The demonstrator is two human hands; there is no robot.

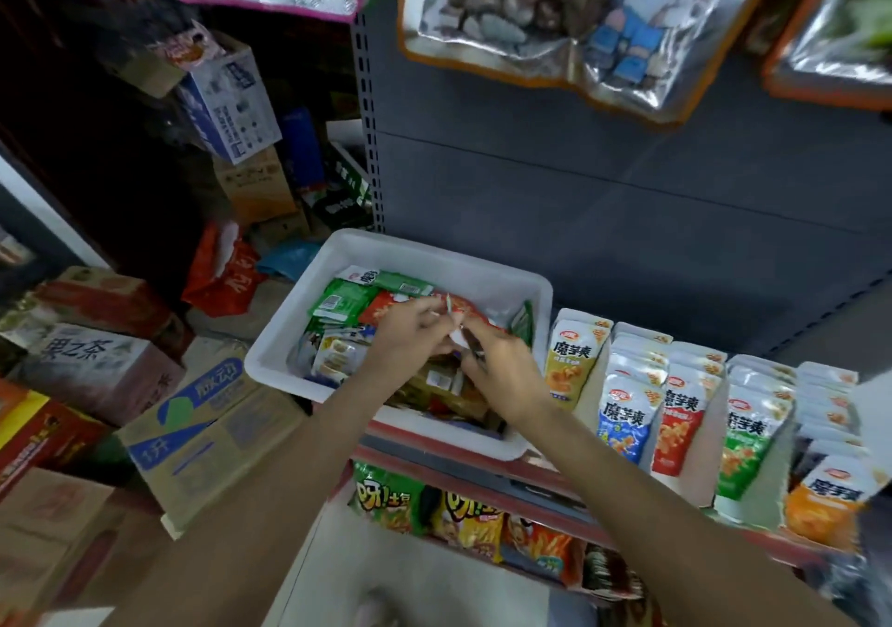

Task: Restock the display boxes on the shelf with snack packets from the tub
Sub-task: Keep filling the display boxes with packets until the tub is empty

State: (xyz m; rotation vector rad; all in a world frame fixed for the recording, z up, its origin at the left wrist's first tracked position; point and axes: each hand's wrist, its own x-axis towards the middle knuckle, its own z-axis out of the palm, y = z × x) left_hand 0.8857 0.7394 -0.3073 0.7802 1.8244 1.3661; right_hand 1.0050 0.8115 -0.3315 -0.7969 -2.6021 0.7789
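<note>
A white plastic tub (289, 337) sits on the left end of the shelf, filled with green, red and yellow snack packets (340, 300). Both my hands are inside it. My left hand (410, 332) pinches a thin packet (450, 310) held edge-on above the pile. My right hand (497, 361) meets it from the right, fingers curled on a small packet between the two hands. To the right of the tub stand several display boxes (622, 337) with upright rows of white pouches.
A grey shelf back panel (603, 202) rises behind the tub. Large foil bags hang above. A lower shelf holds chip bags (463, 510). Cardboard cartons (202, 428) are stacked on the floor to the left.
</note>
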